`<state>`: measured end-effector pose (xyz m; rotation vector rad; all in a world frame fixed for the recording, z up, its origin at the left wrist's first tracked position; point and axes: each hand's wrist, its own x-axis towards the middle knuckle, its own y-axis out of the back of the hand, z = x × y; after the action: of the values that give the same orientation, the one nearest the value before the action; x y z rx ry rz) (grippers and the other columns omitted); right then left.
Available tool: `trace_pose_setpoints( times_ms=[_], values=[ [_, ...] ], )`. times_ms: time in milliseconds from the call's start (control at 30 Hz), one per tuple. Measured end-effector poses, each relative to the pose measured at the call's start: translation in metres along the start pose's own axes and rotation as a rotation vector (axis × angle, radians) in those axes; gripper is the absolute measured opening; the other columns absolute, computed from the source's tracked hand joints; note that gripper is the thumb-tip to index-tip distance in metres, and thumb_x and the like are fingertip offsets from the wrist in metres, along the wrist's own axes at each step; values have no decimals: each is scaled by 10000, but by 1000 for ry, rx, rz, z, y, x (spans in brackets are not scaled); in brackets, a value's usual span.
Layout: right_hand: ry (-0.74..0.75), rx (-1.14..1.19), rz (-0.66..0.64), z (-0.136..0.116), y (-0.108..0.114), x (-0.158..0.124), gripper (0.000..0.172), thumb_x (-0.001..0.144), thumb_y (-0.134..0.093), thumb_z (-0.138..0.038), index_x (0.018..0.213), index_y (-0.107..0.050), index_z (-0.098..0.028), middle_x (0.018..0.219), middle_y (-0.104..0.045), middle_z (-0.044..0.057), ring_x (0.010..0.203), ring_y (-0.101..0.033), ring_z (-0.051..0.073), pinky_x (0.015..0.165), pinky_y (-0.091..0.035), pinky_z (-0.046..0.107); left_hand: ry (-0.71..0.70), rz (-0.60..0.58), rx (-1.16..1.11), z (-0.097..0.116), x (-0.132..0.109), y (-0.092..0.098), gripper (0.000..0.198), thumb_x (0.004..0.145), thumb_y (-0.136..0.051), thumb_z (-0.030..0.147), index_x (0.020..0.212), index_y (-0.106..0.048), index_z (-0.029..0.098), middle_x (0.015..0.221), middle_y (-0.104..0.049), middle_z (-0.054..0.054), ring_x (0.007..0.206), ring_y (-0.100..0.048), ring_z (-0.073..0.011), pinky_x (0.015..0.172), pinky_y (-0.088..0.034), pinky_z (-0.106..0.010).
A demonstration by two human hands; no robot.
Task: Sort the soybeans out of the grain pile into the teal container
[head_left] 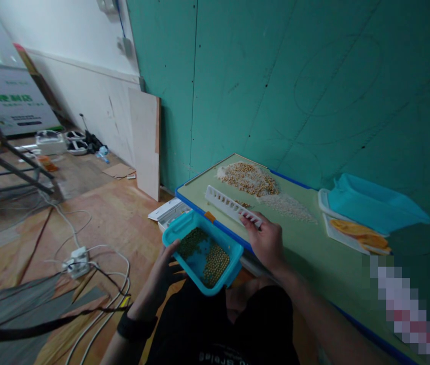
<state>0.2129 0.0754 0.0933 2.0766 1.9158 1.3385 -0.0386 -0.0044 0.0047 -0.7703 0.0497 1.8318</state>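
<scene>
My left hand grips the near-left rim of a blue plastic container, tilted above my lap at the table's edge. Inside it lie small dark green beans on one side and yellowish soybeans on the other. Closed around the near end of a long white slotted plastic strip is my right hand. The strip is over the green tabletop, with a few beans beside it. Behind it, soybeans mixed with white grains form a pile, and white grains spread to its right.
At the table's right stand a blue plastic bin and an orange cloth-like item on a white tray. A green wall borders the table's back. Cables and a power strip lie on the floor at left; a board leans on the wall.
</scene>
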Motion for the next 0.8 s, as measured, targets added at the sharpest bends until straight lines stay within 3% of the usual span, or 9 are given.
trace_pose_setpoints(
  times_ms=[267, 433, 600, 700, 800],
  values=[
    [75, -93, -41, 1, -5, 6, 288, 1031, -584, -417, 1053, -821, -254, 915, -846, 108, 792, -812, 264, 740, -608, 316, 10, -35, -32, -5, 7, 12, 720, 857, -753, 622, 1443, -634, 220, 1035, -796, -116, 852, -786, -294, 699, -655, -368],
    [121, -39, -94, 5, -3, 5, 240, 1024, -612, -374, 1057, -821, -260, 931, -854, 87, 797, -819, 253, 732, -607, 301, -27, 19, -29, 2, 8, 14, 627, 875, -758, 580, 1391, -652, 240, 944, -769, -76, 775, -772, -265, 668, -653, -357],
    [141, 56, -153, 2, 14, -15, 210, 1022, -621, -316, 1076, -824, -308, 1030, -860, 49, 885, -831, 241, 778, -627, 298, 10, 92, -20, 8, 4, 11, 596, 901, -741, 550, 1389, -636, 225, 905, -768, -70, 751, -786, -270, 644, -641, -362],
    [95, 47, -84, 6, 31, -12, 190, 997, -650, -365, 1019, -827, -299, 967, -859, 48, 846, -825, 249, 758, -627, 310, 3, 35, -39, 3, 5, 10, 736, 845, -781, 612, 1443, -612, 215, 1031, -800, -115, 838, -809, -303, 670, -640, -371],
    [-47, -23, 31, 26, 52, 9, 251, 936, -699, -486, 904, -805, -261, 797, -827, 56, 708, -779, 254, 632, -585, 316, 22, 5, -36, -5, 6, 7, 850, 807, -807, 634, 1514, -589, 215, 1088, -816, -142, 858, -814, -314, 681, -639, -377]
  ],
)
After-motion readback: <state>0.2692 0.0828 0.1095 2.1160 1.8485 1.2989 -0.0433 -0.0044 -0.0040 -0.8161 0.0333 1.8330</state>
